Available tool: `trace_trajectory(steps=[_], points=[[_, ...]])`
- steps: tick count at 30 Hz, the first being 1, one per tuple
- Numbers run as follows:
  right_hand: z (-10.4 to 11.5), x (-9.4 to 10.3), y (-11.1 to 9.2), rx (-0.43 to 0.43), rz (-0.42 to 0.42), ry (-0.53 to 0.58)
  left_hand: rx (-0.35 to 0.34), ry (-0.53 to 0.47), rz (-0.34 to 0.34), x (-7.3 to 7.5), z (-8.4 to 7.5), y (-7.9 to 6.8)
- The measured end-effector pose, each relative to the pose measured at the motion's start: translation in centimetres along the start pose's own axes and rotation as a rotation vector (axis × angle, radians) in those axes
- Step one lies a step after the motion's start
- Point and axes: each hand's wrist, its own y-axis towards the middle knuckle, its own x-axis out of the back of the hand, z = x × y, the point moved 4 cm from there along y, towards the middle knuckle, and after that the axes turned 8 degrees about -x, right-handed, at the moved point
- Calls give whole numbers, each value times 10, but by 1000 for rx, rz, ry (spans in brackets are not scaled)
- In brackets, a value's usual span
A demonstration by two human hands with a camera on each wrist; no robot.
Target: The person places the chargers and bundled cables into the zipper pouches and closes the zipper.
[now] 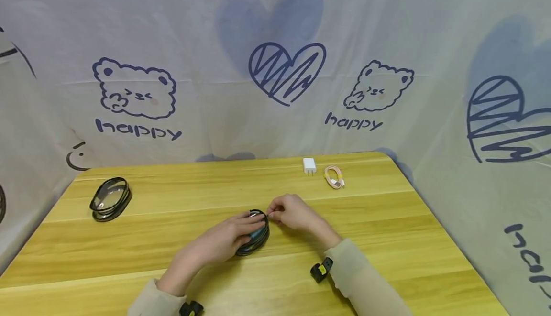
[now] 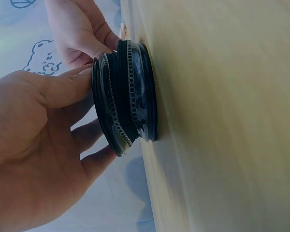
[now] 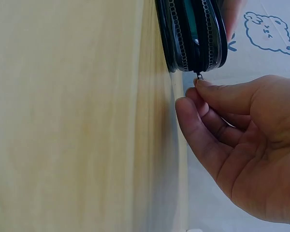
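A small round zip case (image 1: 260, 240) with black piping and clear panels lies on the table, something teal showing inside it. My left hand (image 1: 228, 235) rests on its top face, fingers spread across the lid. In the left wrist view, the thumb of the left hand (image 2: 34, 125) touches the upper rim beside the black zip band (image 2: 120, 92). My right hand (image 1: 294, 213) is at the far right edge of the case. Its thumb and forefinger pinch the small zipper pull (image 3: 199, 76), seen in the right wrist view. Near the pull, the zip is parted and teal shows through.
Another clear case with black edging (image 1: 125, 203) lies at the table's left. A white charger plug (image 1: 309, 165) and a coiled pink cable (image 1: 328, 177) lie toward the back right. Behind the wooden table (image 1: 366, 258) hangs a printed cloth (image 1: 206, 91).
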Motion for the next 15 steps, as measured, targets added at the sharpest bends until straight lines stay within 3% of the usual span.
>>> trace_trajectory(steps=[7,15], points=[[-1,2,-1,13,10,-29,47,46,-7,0,-4,0],[-6,7,-4,38,118,-49,85,50,2,-3,-4,1]])
